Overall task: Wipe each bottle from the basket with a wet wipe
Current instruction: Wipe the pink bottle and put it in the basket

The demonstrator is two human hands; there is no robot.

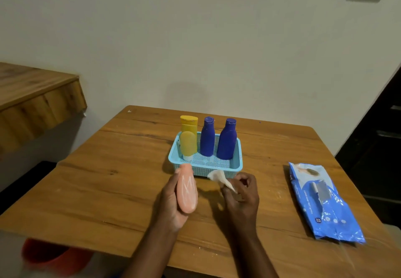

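My left hand [170,204] grips a peach-pink bottle [187,188] just in front of the light blue basket [206,166], its cap pointing toward the basket. To its right, my right hand [240,193] pinches a crumpled white wet wipe [220,179], a short gap away from the bottle. Inside the basket stand a yellow bottle [188,134], a yellow tube [188,145] with a white cap in front of it, and two dark blue bottles [207,136] [227,140].
A blue pack of wet wipes [321,201] lies on the wooden table [108,180] at the right. A wooden shelf [32,97] juts out at the left, a red bucket [54,258] sits below the table's left edge, and a dark cabinet [379,147] stands at the right.
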